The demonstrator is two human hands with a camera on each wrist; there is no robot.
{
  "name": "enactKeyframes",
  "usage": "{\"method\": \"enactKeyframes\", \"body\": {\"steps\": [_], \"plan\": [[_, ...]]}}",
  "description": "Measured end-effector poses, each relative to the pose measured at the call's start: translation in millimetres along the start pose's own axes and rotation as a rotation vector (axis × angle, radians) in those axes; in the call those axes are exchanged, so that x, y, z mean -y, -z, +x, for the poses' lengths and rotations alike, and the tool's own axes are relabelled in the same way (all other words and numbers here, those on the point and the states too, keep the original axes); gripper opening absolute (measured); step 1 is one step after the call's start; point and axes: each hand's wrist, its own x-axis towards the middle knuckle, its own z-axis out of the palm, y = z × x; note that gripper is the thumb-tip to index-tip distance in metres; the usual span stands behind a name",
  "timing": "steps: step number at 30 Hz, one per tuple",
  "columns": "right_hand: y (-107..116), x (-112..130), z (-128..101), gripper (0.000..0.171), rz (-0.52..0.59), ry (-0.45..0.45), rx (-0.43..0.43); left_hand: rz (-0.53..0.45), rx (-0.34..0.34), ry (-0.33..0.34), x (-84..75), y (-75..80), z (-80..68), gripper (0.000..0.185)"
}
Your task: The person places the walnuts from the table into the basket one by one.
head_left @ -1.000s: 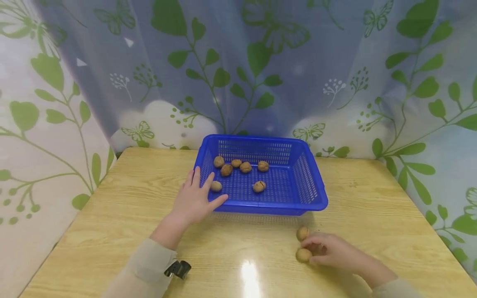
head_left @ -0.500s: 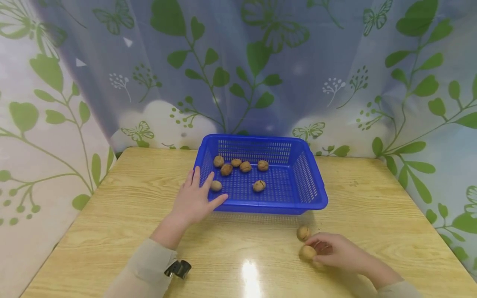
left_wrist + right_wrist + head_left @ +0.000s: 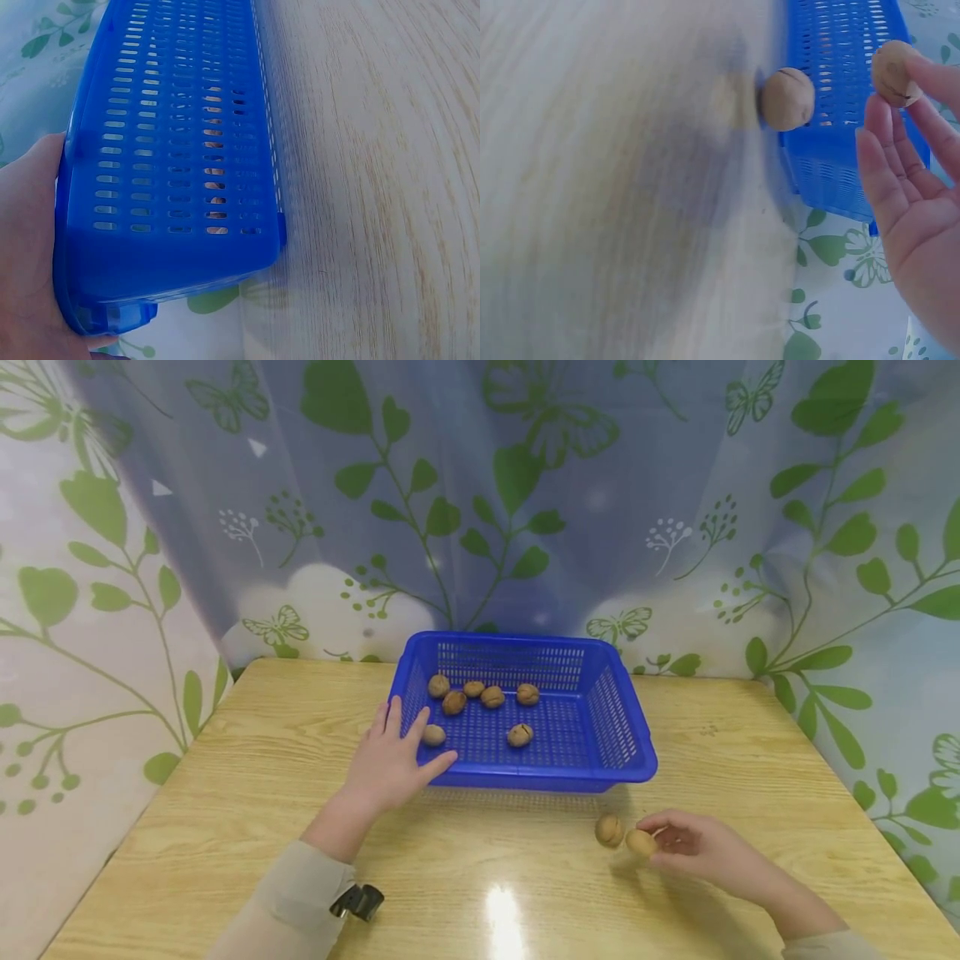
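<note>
Your right hand (image 3: 701,847) pinches a round tan walnut (image 3: 641,842) only at the fingertips, so it could slip and roll off the glossy wooden table (image 3: 225,810).

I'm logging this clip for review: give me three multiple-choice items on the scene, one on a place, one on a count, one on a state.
1. Where does the left hand rest?
A. On the blue basket's near left corner
B. Flat on the table, away from the basket
C. Inside the basket

2. How many walnuts lie in the basket?
A. Four
B. Seven
C. Ten

3. What is the right hand doing?
A. Lying flat
B. Pinching a walnut
C. Gripping the basket

Answers: 1 A, fingers lie over that corner; 2 B, seven counted in the head view; 3 B, fingertips hold it beside the walnut on the table.
</note>
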Motion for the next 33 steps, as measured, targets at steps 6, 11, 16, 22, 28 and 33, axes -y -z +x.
{"method": "enactKeyframes", "body": {"steps": [6,11,16,22,28,33], "plan": [[9.6,10.4,2.9,0.032,0.097,-0.017,-0.012,0.003,-0.001,-0.005,0.2,0.8,-0.1,0.087],[19.0,20.3,6.4,0.035,0.159,-0.103,-0.036,0.001,-0.008,-0.01,1.1,0.3,0.0,0.087],[28.1,31.1,12.7,0.036,0.163,-0.105,-0.082,0.0,-0.003,-0.009,1.1,0.0,-0.1,0.088],[32.9,41.7,24.2,0.038,0.118,-0.127,-0.133,0.005,0.003,-0.004,1.4,-1.3,0.7,0.088],[36.4,47.0,45.8,0.041,0.104,-0.18,-0.119,0.008,0.003,0.001,1.3,-1.2,0.9,0.088],[42.2,52.8,72.2,0.045,0.111,-0.212,-0.124,0.004,0.002,0.004,1.1,-0.7,0.3,0.088]]}}
